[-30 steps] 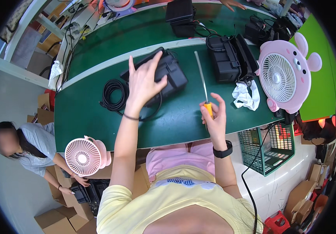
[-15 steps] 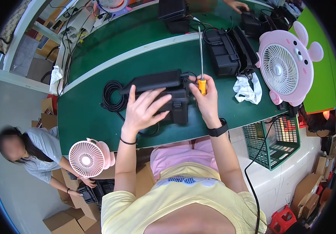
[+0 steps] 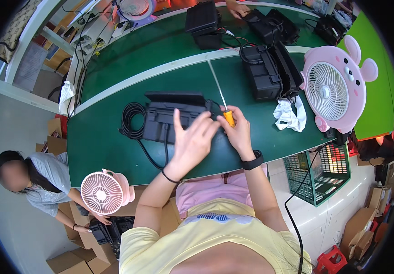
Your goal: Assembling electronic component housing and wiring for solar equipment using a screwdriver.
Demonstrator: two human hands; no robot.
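A person's right hand (image 3: 238, 132) has its fingers wrapped around the orange handle of a long screwdriver (image 3: 220, 98), whose thin shaft slants up and slightly left, away from the body, tip pointing toward the far side of the green surface (image 3: 101, 146). The left hand (image 3: 190, 141) is spread open, fingers resting on a flat black device (image 3: 172, 116) lying with its long side running left to right, a coiled black cable (image 3: 130, 119) at its left end. A white rag (image 3: 289, 115) and a pink animal-shaped fan (image 3: 336, 89) sit to the right. This is a workshop with cardboard boxes on the floor; another person sits lower left. Half a second ago the screwdriver stood nearly upright; now it leans left.
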